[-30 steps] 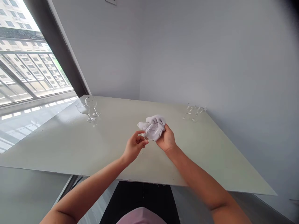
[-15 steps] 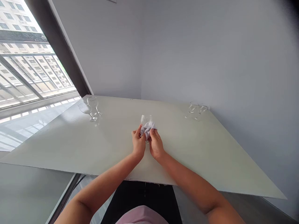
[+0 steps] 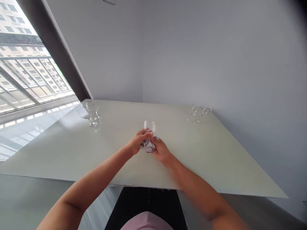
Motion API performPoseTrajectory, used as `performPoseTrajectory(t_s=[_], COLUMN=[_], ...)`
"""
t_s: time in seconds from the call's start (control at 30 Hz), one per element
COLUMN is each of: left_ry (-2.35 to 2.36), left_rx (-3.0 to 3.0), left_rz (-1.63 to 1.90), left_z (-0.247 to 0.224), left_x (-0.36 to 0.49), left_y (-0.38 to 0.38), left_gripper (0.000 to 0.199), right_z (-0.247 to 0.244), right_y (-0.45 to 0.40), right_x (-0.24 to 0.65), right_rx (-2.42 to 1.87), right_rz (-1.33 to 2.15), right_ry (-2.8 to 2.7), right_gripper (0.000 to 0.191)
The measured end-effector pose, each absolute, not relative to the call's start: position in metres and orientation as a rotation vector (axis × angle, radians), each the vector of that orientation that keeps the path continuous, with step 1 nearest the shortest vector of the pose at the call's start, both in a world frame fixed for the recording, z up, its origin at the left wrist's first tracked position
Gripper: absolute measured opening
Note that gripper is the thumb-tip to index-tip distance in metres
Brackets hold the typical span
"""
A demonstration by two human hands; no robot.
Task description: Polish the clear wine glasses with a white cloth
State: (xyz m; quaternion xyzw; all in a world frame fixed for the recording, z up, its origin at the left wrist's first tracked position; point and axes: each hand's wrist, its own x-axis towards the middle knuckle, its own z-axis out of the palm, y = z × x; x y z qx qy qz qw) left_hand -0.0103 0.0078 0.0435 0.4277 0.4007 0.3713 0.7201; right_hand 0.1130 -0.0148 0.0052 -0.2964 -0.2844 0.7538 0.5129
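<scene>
Left hand [image 3: 138, 141] and right hand [image 3: 160, 150] are together near the middle of the surface [image 3: 203, 156], both clamped on a stemmed glass [image 3: 150, 126]. The bowl sticks up, upright or close to it, with its rim clear. Left-hand fingers [image 3: 144, 134] wrap the lower bowl from the near left. Right hand grips a crumpled white cloth [image 3: 148, 146] against the underside of the glass. The stem is hidden by the hands and cloth; a sliver of what may be the foot shows near the right hand, hard to make out.

Two more stemmed glasses [image 3: 84, 112] [image 3: 93, 108] stand close together at the far left of the surface, by the window [image 3: 28, 60]. Another pair [image 3: 195, 110] [image 3: 206, 111] stands at the far right, faint against the wall [image 3: 216, 54]; the outlines are hard to read.

No readable writing on glasses, cloth or surface. Small plate [image 3: 109, 1] on the wall is cut off by the top edge, unreadable.
</scene>
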Motion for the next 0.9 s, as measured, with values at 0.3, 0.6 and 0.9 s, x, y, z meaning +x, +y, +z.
performPoseTrajectory(t_s=[0.3,0.6,0.9], left_ry=[0.843,0.842,0.870], left_rx=[0.958,0.753,0.596], left_rz=[0.833,1.172,1.086], left_z=[0.026,0.010,0.003], left_x=[-0.010,-0.036,-0.036], left_y=[0.038,0.052,0.052], left_gripper=[0.030,0.041,0.024], right_z=[-0.004,-0.004,-0.002], right_y=[0.002,0.020,-0.009], right_x=[0.129,0.161,0.128], right_rx=[-1.058,-1.473,-1.068], right_rz=[1.598,0.820,0.345], right_ry=[-1.031,-1.158,-2.293], right_gripper=[0.039,0.042,0.027])
